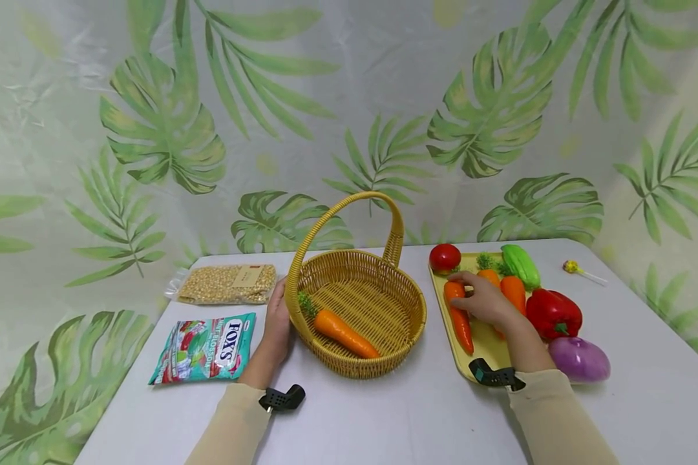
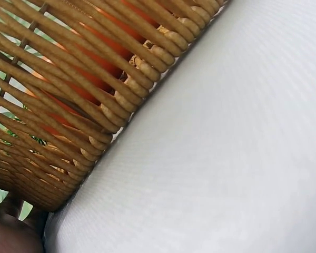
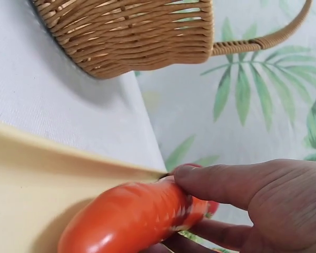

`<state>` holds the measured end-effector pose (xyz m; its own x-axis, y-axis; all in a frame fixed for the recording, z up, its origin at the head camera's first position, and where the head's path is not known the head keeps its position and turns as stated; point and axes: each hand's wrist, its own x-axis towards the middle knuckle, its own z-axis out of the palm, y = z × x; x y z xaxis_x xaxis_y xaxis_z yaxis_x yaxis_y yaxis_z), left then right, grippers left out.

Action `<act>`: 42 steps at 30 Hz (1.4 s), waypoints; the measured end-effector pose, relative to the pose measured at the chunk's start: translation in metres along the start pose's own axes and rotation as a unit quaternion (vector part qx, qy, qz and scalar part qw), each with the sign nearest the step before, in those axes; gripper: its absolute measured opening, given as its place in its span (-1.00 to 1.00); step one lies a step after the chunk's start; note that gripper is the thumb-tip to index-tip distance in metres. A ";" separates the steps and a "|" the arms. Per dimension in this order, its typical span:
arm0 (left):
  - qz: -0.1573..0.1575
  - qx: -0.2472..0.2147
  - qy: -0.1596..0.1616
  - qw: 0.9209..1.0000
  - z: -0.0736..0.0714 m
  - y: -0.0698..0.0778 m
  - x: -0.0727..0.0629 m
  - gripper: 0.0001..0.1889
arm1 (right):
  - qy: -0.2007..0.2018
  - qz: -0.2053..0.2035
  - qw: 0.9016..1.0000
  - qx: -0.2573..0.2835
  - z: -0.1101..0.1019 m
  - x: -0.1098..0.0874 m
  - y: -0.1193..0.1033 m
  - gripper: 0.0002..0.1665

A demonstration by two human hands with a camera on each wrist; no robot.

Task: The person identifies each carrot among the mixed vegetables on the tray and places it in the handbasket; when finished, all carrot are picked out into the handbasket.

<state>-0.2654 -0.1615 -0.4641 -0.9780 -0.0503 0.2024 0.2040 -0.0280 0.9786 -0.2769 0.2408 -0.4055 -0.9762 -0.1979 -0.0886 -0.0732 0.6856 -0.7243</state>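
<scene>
A round wicker basket (image 1: pixel 417 298) with a tall arched handle stands mid-table, and a carrot (image 1: pixel 344 332) with a leafy top lies inside. My left hand (image 1: pixel 276 323) holds the basket at its left side by the handle's base; its fingers are partly hidden behind the weave. On the right, my right hand (image 1: pixel 487 299) reaches over a yellow tray (image 1: pixel 450 332). Thumb and fingers pinch a long, tapering orange-red vegetable (image 3: pixel 131 216) near its far end. It lies along the tray's left edge, its pointed end towards me.
Also on the tray are a tomato (image 1: pixel 444 258), carrots (image 1: pixel 513 292), a green vegetable (image 1: pixel 521 265) and a red bell pepper (image 1: pixel 554 314). A purple onion (image 1: pixel 579 360) sits at its right edge. A lollipop (image 1: pixel 581 271) lies far right; a candy bag (image 1: pixel 205 349) and a grain bag (image 1: pixel 228 284) lie left.
</scene>
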 end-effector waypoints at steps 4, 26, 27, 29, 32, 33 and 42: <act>0.001 0.001 0.000 1.000 0.000 -0.001 0.000 -0.61 | 0.002 0.001 1.000 0.000 0.001 -0.001 0.000 -0.38; 0.000 -0.005 0.003 1.000 0.004 -0.001 0.001 -0.62 | 0.024 -0.039 0.991 0.126 -0.020 -0.013 -0.024 -0.30; 0.000 -0.005 0.003 1.000 0.004 -0.002 0.001 -0.61 | 0.029 -0.044 0.990 0.133 -0.021 -0.013 -0.026 -0.29; -0.003 0.000 0.006 1.000 0.003 -0.002 0.002 -0.61 | 0.041 -0.055 0.987 0.143 -0.021 -0.014 -0.032 -0.29; -0.009 0.005 0.014 1.000 0.001 -0.002 0.000 -0.60 | 0.063 -0.078 0.982 0.162 -0.019 -0.015 -0.041 -0.28; -0.010 0.006 0.016 1.000 0.000 -0.002 -0.001 -0.60 | 0.070 -0.088 0.979 0.168 -0.018 -0.015 -0.044 -0.28; -0.005 -0.006 0.004 1.000 -0.001 -0.003 0.002 -0.60 | 0.142 -0.159 0.952 0.221 -0.003 -0.020 -0.064 -0.34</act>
<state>-0.2676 -0.1627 -0.4663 -0.9797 -0.0579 0.1921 0.1945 -0.0401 0.9801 -0.2535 0.2027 -0.3554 -0.9395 -0.1054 0.3260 -0.3424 0.2490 -0.9060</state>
